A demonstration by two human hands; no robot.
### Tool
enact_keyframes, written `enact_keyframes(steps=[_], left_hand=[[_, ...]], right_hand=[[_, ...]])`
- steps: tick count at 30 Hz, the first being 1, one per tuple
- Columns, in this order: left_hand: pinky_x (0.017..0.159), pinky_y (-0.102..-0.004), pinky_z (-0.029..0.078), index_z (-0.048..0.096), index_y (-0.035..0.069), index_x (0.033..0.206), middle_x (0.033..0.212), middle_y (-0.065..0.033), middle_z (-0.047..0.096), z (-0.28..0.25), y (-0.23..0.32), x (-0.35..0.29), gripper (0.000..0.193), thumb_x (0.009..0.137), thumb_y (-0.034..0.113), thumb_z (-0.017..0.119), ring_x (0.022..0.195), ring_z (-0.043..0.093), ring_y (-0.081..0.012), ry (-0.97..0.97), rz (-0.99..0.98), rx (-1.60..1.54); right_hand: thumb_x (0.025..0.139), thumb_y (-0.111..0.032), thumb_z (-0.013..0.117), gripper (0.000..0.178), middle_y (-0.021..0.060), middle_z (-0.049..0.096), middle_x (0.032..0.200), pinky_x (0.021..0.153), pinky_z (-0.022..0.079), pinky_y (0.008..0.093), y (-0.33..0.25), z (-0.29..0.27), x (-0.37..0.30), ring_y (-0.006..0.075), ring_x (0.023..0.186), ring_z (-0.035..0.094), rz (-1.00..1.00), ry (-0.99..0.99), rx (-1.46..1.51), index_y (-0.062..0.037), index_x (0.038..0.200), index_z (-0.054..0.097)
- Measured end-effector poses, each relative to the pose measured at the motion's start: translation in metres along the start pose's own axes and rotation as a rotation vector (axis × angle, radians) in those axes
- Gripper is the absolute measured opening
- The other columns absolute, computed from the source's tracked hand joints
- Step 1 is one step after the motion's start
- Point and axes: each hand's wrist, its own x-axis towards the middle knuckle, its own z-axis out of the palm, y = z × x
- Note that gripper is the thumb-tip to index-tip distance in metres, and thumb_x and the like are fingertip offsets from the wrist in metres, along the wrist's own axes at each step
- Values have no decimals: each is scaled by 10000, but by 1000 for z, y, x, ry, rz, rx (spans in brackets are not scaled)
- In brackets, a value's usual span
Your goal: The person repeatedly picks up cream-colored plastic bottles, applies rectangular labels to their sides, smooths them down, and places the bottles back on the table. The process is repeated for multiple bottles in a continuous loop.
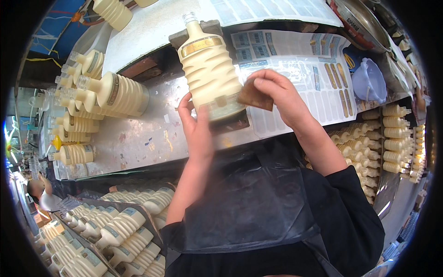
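Observation:
A cream bottle (pixel 208 69) with a wavy body and a clear threaded neck lies on its back in a dark cradle (pixel 241 123), neck pointing away from me. A gold label (pixel 199 45) crosses its shoulder, and a pale label band (pixel 226 107) lies near its base. My left hand (pixel 197 131) grips the bottle's lower left side, thumb on the front and fingers at the edge. In my right hand (pixel 285 94) is a thin, flat brown piece (pixel 256 96), pinched between thumb and fingers; its edge is at the label band's right end, slightly blurred.
Label sheets (pixel 302 92) lie right of the bottle, with a lilac bucket (pixel 368 81) and yellow-handled scissors (pixel 349 61) beyond. Several cream bottles (pixel 123 94) stand at the table's left. More fill crates (pixel 122 226) at lower left and racks (pixel 394 134) at right. A person (pixel 48 201) is far left.

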Motion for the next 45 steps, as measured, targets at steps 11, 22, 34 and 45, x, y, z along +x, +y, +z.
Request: enact_keyframes(steps=[11, 22, 34, 45], left_hand=[[1087, -349, 418, 459, 21, 1454, 1373, -128, 535, -9, -3, 0, 421, 1060, 151, 530, 1251, 522, -192, -12, -15, -103], [1097, -385, 445, 468, -32, 1465, 1418, -172, 554, -17, 1, 9, 493, 1130, 323, 399, 1284, 552, -241, -20, -118, -211], [1128, -442, 303, 436, -103, 1453, 1274, -200, 520, 0, -11, 9, 547, 1079, 296, 430, 1232, 433, -338, 53, 202, 624], [1162, -425, 295, 420, -81, 1487, 1369, -190, 485, -3, -20, 12, 538, 1092, 284, 411, 1310, 426, -318, 57, 133, 379]], right_hand=[[743, -110, 732, 301, 76, 686, 906, 679, 541, 357, 3, 40, -12, 237, 782, 681, -1310, 63, -1060, -68, 1037, 685], [773, -65, 703, 197, 88, 710, 911, 702, 565, 337, 11, 79, -39, 218, 789, 713, -1216, -258, -1286, -40, 968, 698], [918, -152, 707, 265, 52, 593, 581, 525, 431, 300, 12, 33, -30, 117, 514, 556, -364, 231, -829, -51, 1149, 628], [981, -136, 663, 214, 3, 618, 628, 547, 408, 241, 27, 26, -32, 34, 580, 524, -315, 128, -670, -23, 1158, 621]])
